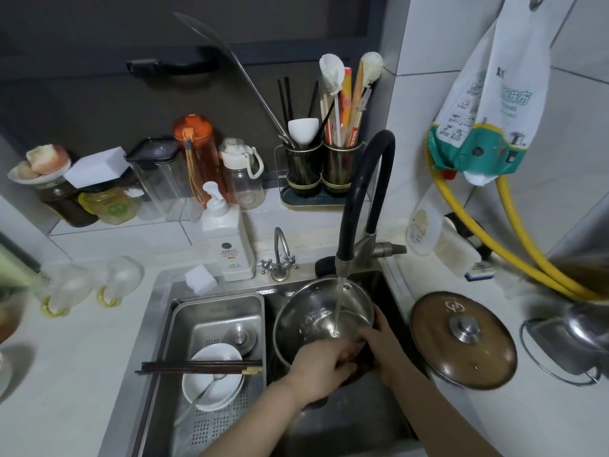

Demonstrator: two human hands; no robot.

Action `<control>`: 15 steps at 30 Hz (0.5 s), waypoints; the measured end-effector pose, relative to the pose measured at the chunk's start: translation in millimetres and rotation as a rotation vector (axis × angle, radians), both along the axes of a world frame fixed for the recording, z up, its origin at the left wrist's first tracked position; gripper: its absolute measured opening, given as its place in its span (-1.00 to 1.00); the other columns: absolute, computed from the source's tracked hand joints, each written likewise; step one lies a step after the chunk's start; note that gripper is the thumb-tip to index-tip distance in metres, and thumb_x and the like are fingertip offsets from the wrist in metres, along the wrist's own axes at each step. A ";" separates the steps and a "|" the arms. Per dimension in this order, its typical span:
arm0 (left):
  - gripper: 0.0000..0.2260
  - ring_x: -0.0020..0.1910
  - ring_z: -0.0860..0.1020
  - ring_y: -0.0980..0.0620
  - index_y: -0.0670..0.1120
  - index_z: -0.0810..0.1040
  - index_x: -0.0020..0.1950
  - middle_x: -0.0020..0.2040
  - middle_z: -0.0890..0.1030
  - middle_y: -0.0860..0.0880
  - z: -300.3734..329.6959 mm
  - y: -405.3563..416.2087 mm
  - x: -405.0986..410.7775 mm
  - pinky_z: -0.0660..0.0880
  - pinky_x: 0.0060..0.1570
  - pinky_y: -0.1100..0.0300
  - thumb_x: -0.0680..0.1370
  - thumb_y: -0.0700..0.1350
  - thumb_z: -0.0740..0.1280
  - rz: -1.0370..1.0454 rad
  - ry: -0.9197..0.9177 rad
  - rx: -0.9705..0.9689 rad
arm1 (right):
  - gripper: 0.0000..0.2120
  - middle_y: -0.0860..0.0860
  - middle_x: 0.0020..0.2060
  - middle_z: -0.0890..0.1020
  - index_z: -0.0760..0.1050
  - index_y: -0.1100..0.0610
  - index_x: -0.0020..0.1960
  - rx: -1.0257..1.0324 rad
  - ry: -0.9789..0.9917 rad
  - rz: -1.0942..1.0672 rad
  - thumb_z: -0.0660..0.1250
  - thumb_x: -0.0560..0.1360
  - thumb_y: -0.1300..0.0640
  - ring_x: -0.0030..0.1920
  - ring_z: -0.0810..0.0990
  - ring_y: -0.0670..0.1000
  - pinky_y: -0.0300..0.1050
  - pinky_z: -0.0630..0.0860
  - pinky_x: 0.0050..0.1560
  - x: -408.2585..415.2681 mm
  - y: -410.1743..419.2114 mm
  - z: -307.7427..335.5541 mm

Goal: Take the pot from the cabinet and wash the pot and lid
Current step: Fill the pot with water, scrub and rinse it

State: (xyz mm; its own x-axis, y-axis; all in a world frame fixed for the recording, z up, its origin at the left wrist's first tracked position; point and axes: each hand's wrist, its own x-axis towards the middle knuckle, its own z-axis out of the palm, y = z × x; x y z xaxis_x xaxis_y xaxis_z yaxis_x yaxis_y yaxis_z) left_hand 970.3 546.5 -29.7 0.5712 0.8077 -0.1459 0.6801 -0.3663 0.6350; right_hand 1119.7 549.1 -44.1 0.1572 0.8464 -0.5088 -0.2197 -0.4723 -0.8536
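Observation:
A steel pot (313, 311) sits tilted in the right half of the sink (158, 291), its mouth facing me. Water runs into it from the black faucet (362, 192). My left hand (316, 367) grips the pot's near rim from the left. My right hand (382, 344) holds the rim from the right, fingers curled over the edge. Something dark lies between my hands; I cannot tell what it is. The brown glass lid (461, 338) with a steel knob lies flat on the counter to the right of the sink.
A steel drain basket (217, 311) in the sink's left half holds a white bowl (211, 377), a spoon and chopsticks (197, 369). A soap bottle (230, 245), a white sponge (199, 278) and a small tap (280, 255) stand behind the sink. A steel kettle (573, 338) sits at far right.

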 end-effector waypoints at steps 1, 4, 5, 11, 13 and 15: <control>-0.76 -0.02 0.57 0.09 0.05 0.56 0.09 0.01 0.65 0.05 1.1 2.7 -4.2 0.41 -0.04 0.28 0.50 0.11 0.28 0.004 -0.042 -0.066 | -0.36 0.07 0.22 0.51 0.28 -0.10 0.40 0.007 0.037 -0.013 0.35 0.40 0.28 0.16 0.53 0.11 0.15 0.50 0.21 1.3 -2.6 0.1; -0.62 0.05 0.52 0.10 0.10 0.61 0.09 0.05 0.65 0.12 -2.3 23.0 -29.5 0.41 0.12 0.21 0.44 0.27 0.21 0.237 -0.086 0.110 | -0.32 0.10 0.21 0.56 0.37 -0.13 0.35 -0.019 0.081 -0.019 0.40 0.28 0.21 0.18 0.53 0.18 0.28 0.47 0.23 8.9 -10.5 -9.0; -0.58 0.11 0.49 0.04 0.09 0.60 0.13 0.11 0.62 0.09 -4.9 31.9 -41.6 0.39 0.18 0.16 0.43 0.27 0.19 0.350 -0.031 0.222 | -0.33 0.11 0.18 0.57 0.40 -0.15 0.32 -0.032 0.085 -0.023 0.39 0.24 0.19 0.17 0.54 0.20 0.32 0.47 0.21 12.4 -12.9 -14.0; -0.40 0.10 0.52 -0.06 0.05 0.35 0.41 0.18 0.54 -0.08 7.1 44.6 -84.3 0.49 0.08 0.00 0.42 0.15 0.41 0.777 -0.616 -0.759 | -0.59 0.22 0.09 0.62 0.52 -0.03 0.21 -0.055 0.168 -0.047 0.26 0.41 0.28 0.12 0.56 0.25 0.24 0.45 0.21 24.3 -17.8 -21.9; -0.44 -0.12 0.60 -0.06 0.00 0.50 0.28 -0.08 0.63 -0.06 8.0 39.4 -84.2 0.55 -0.08 -0.04 0.38 0.26 0.38 0.705 -0.749 -0.984 | -0.61 0.23 0.09 0.63 0.52 0.00 0.21 -0.045 0.204 -0.040 0.28 0.43 0.26 0.14 0.57 0.25 0.23 0.46 0.24 24.7 -14.3 -24.7; -0.51 -0.11 0.63 -0.09 0.04 0.54 0.23 -0.06 0.67 -0.07 6.9 36.4 -79.0 0.57 -0.12 -0.05 0.38 0.24 0.38 0.640 -0.800 -0.981 | -0.66 0.18 0.09 0.64 0.52 0.02 0.22 -0.034 0.170 -0.027 0.29 0.47 0.22 0.14 0.59 0.23 0.26 0.46 0.24 24.2 -9.8 -23.2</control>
State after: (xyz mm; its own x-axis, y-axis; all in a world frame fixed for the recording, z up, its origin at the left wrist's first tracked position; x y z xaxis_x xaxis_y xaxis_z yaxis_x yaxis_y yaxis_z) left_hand 891.3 582.9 -22.9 0.3455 0.7159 -0.6067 -0.1009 0.6711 0.7344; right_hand 1144.0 539.3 -67.3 0.0888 0.8249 -0.5582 -0.3729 -0.4921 -0.7866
